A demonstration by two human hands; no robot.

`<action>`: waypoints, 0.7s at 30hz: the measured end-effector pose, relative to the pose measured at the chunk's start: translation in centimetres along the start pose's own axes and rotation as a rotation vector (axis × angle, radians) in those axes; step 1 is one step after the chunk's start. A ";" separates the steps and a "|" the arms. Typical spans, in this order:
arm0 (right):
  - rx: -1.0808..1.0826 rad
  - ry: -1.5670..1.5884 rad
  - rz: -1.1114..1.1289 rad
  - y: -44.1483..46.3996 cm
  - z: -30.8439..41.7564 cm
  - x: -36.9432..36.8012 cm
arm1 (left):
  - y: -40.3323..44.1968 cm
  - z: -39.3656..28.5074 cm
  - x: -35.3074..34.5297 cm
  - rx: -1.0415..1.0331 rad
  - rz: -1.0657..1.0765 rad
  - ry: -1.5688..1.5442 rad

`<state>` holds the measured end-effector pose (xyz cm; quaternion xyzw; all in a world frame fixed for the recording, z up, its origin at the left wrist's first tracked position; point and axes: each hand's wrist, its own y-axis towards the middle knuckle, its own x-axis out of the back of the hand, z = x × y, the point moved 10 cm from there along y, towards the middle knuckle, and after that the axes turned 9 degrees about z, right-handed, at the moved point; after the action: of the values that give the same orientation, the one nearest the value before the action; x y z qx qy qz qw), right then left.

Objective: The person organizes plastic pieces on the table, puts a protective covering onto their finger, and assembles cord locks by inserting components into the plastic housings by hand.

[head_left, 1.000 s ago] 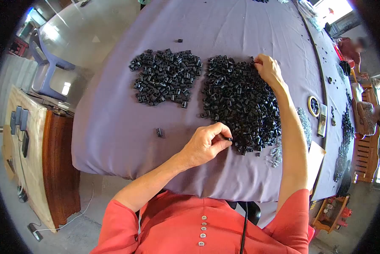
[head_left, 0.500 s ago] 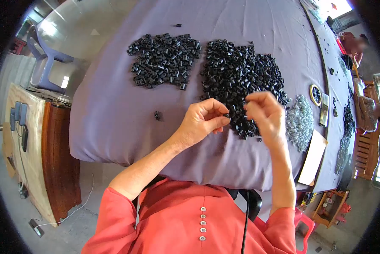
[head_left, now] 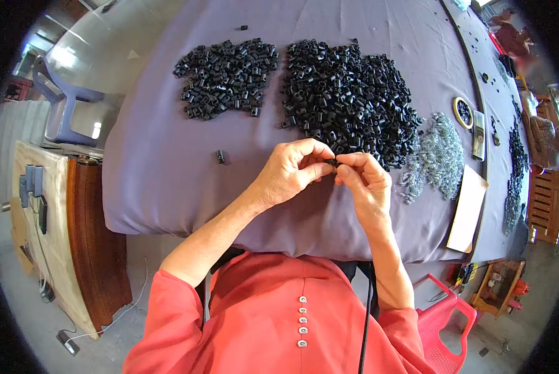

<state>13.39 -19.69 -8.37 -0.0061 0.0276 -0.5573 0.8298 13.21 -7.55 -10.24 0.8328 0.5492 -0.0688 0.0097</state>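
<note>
My one view looks forward and steeply down from the wearer's head, fairly close over the table point(head_left: 167, 181); its rim seems dark and warped.

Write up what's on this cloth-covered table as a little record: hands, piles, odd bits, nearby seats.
Left hand: pinching a small black part
Right hand: fingers at the same part
Smaller black pile: on the left
Larger black pile: beyond the hands
Clear pile: right of the larger one
Stray piece: below the smaller pile
Cloth: purple-grey
Seats: blue chair left, pink chair right
</note>
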 end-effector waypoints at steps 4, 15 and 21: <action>0.013 -0.043 0.001 -0.2 0.1 0.0 | -0.1 -0.1 -0.2 0.019 0.011 -0.038; -0.016 0.009 -0.004 -0.6 0.1 0.1 | -0.3 -0.1 -0.3 0.009 0.017 -0.056; -0.098 0.086 -0.016 -0.9 -0.7 0.0 | -0.2 0.2 -0.4 -0.010 0.035 -0.094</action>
<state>12.51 -20.05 -9.00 -0.0228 0.0903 -0.5616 0.8222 12.83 -7.86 -10.34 0.8382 0.5337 -0.1048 0.0408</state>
